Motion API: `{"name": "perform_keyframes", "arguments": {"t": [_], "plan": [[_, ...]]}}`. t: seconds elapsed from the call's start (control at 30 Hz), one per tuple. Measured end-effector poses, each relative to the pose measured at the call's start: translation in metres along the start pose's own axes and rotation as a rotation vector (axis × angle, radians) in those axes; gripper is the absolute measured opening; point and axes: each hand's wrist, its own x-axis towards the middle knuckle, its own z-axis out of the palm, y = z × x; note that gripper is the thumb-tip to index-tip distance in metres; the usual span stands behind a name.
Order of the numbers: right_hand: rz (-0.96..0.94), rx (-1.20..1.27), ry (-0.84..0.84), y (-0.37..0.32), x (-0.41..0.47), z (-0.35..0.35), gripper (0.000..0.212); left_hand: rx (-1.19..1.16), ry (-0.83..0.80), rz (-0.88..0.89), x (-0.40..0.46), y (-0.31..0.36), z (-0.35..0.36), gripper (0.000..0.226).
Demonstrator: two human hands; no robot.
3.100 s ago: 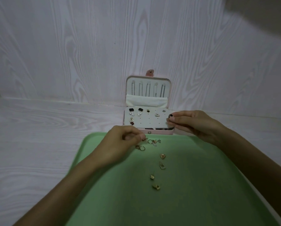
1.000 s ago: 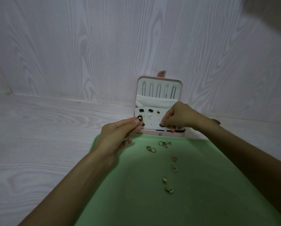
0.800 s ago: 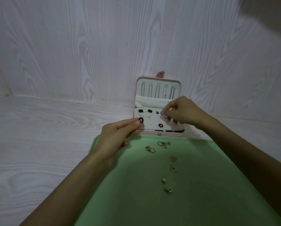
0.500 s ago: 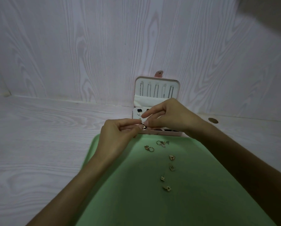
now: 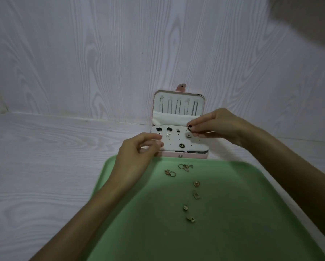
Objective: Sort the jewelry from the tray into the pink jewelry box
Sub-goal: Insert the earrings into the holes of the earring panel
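**Black stud held over far-right of earring panel**

L to R: the left hand [image 5: 137, 157] is seen at the near-left corner of the pink jewelry box [image 5: 179, 137], fingers loosely curled, tips close together; whether sth tiny (e.g. an earring back) is pinched there can't be told. It is prob. kept there to steady the box and be ready for the back.

The box is set just beyond the far edge of the green tray [image 5: 233, 213], lid propped upright against the wall, so the white earring panel [image 5: 176, 142] faces up and is within easy reach. Its long axis runs left-right. Several studs are already seated in the panel, mostly along the far row; a round black one [image 5: 181, 145] sits near the near edge.

On the tray, small gold pieces [image 5: 195, 194] are left lying: two little clusters at the far edge, then a loose line running toward the viewer.

At right, a round black stud [image 5: 189, 127] is pinched betw. thumb and fingertips of the right hand [image 5: 220, 125], above the panel's far-right area, dark face turned toward the camera. Post direction can't be made out; presumably it's aimed at a free hole.
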Motion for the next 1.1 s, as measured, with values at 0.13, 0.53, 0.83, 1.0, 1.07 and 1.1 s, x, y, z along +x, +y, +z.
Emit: {"name": "perform_keyframes", "arguments": {"t": [0.13,0.53,0.83,1.0,1.07,1.1], "plan": [[0.282,0.229,-0.098,0.012,0.016,-0.012,0.021,0.451,-0.066,-0.001,-0.002,-0.011,-0.001,0.01],[0.395,-0.094,-0.114,0.028,0.029,-0.007,0.018,0.706,-0.272,0.053,0.001,-0.028,0.002,0.029],[0.345,-0.174,-0.051,0.031,0.026,-0.003,0.015,0.686,-0.275,0.05,0.003,-0.033,0.003,0.034],[0.2,-0.302,0.025,0.03,0.026,0.005,0.016,0.678,-0.264,0.05,0.003,-0.033,0.003,0.034],[0.164,-0.318,0.031,0.032,0.024,0.005,0.016,0.677,-0.261,0.046,0.003,-0.034,0.003,0.034],[0.153,-0.321,0.032,0.032,0.023,0.005,0.016,0.677,-0.261,0.045,0.003,-0.034,0.003,0.034]]}}
